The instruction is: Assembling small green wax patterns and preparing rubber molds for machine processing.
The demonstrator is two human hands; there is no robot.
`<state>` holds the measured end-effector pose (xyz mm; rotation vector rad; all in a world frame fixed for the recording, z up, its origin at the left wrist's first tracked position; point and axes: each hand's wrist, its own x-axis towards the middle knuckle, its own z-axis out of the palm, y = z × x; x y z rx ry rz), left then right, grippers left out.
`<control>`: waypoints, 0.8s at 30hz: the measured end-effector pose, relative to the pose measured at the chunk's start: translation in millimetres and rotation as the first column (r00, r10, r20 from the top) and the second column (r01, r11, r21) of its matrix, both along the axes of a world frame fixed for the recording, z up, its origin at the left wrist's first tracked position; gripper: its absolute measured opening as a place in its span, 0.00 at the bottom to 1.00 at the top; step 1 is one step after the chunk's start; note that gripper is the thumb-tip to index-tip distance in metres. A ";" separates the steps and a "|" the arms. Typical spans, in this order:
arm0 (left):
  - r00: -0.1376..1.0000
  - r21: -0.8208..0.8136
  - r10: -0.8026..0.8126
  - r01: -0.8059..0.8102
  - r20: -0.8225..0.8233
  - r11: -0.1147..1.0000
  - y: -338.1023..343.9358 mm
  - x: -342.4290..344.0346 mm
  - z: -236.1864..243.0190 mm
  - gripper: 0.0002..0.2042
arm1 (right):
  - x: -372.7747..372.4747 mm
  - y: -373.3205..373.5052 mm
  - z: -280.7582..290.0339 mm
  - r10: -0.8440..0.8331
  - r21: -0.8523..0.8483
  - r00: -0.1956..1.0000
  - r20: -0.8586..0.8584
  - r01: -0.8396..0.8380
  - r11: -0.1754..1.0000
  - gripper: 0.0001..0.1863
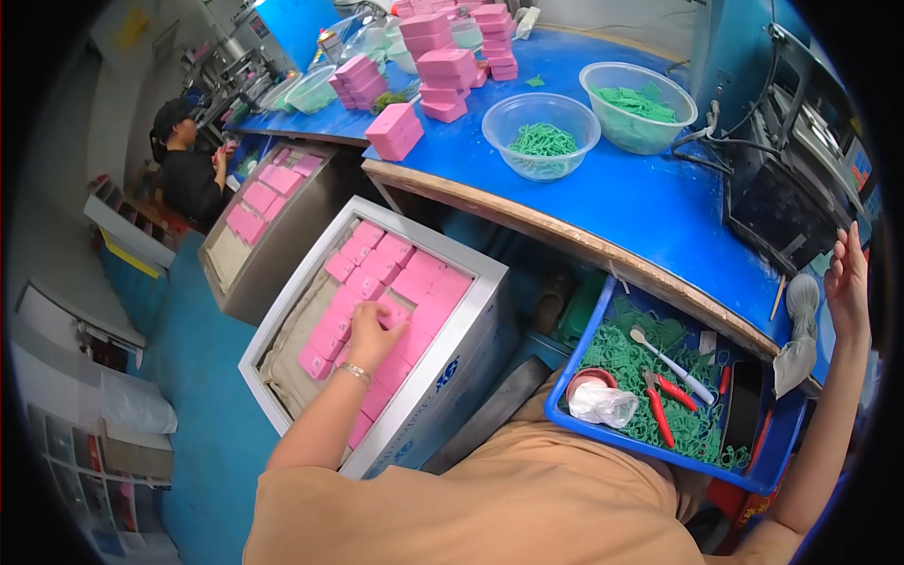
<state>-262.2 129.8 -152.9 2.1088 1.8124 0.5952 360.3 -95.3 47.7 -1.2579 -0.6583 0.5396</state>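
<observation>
My left hand (373, 337), with a bracelet at its wrist, reaches over a white-rimmed box (490, 273). Its curled fingers and thumb grip a pink block (394, 309) among the rows. Several more pink blocks (428, 282) lie packed together on the beige cloth (294, 350) inside the box. Over at the far right, my right hand (847, 278) is raised beside the dark machine (782, 212), its fingers stretched out and nothing visible in them.
A blue tray (603, 443) by my lap holds green pieces, red-handled pliers (657, 414) and a brush (673, 367). On the blue table (650, 226) stand bowls of green pieces (541, 141) and stacked pink blocks (447, 75). A co-worker (184, 169) sits at far left.
</observation>
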 end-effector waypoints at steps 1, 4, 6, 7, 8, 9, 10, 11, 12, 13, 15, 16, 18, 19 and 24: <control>1.000 -0.003 0.006 -0.006 0.004 1.000 1.2 1.1 -9.1 0.19 | -2.1 0.7 0.0 -0.017 0.006 1.000 -0.001 0.017 1.000 0.12; 0.996 0.099 0.050 -0.057 0.075 0.993 6.1 7.0 -24.1 0.16 | -11.5 4.7 4.6 -0.026 -0.013 0.999 -0.045 0.026 1.000 0.12; 0.990 0.073 0.070 -0.079 0.126 0.994 7.8 9.4 -26.5 0.12 | -1.5 10.2 1.7 -0.032 0.012 0.999 -0.041 0.033 0.999 0.12; 0.990 0.072 0.067 -0.077 0.126 0.994 8.8 10.6 -26.2 0.12 | 1.4 11.3 1.1 -0.038 0.039 0.999 -0.039 0.039 0.998 0.12; 0.984 0.036 0.065 -0.072 0.164 0.997 10.3 11.6 -25.0 0.10 | 0.7 10.0 1.5 -0.041 0.039 0.998 -0.039 0.042 0.998 0.12; 0.977 0.001 0.069 -0.071 0.200 0.997 9.7 10.3 -22.7 0.09 | -5.3 10.3 2.9 -0.037 0.067 0.999 -0.024 0.038 0.997 0.12; 0.978 0.005 0.073 -0.075 0.196 0.997 9.3 6.5 -22.1 0.09 | -12.4 10.7 4.4 -0.031 0.097 0.999 -0.010 0.032 0.995 0.12; 0.995 0.098 0.000 -0.010 0.097 0.995 10.4 0.8 -22.7 0.08 | -22.8 11.9 7.2 -0.027 0.103 1.000 -0.015 0.029 0.994 0.12; 0.998 0.184 -0.066 0.067 -0.008 0.981 11.0 -4.8 -19.7 0.07 | -35.0 12.6 11.9 -0.066 0.131 0.997 -0.028 0.069 0.989 0.12; 0.998 0.168 -0.069 0.070 -0.013 0.983 17.6 -9.7 -20.7 0.07 | -39.0 20.9 6.4 -0.108 0.136 0.993 -0.042 0.113 0.984 0.12; 0.985 -0.199 -0.053 0.086 0.165 0.976 30.2 -26.3 -9.0 0.08 | -29.0 21.1 -9.1 -0.041 0.056 0.997 -0.069 0.045 0.997 0.13; 0.985 -0.193 -0.056 0.087 0.163 0.977 33.4 -35.3 1.7 0.08 | -36.4 17.7 -6.6 0.029 -0.003 0.995 -0.094 -0.029 1.000 0.13; 0.905 -0.376 -0.195 0.042 -0.379 0.926 37.7 -46.5 18.6 0.16 | -61.3 4.6 -4.1 0.054 0.013 0.995 -0.084 -0.053 0.998 0.15; 0.902 -0.371 -0.200 0.048 -0.383 0.927 34.7 -44.5 21.8 0.16 | -65.8 -2.3 -5.9 0.076 -0.004 0.995 -0.062 -0.076 0.997 0.15; 0.601 -0.521 -0.458 0.080 -0.655 0.850 23.3 -28.3 47.3 0.34 | -109.7 -17.0 4.6 0.142 -0.035 0.986 -0.092 -0.145 0.989 0.16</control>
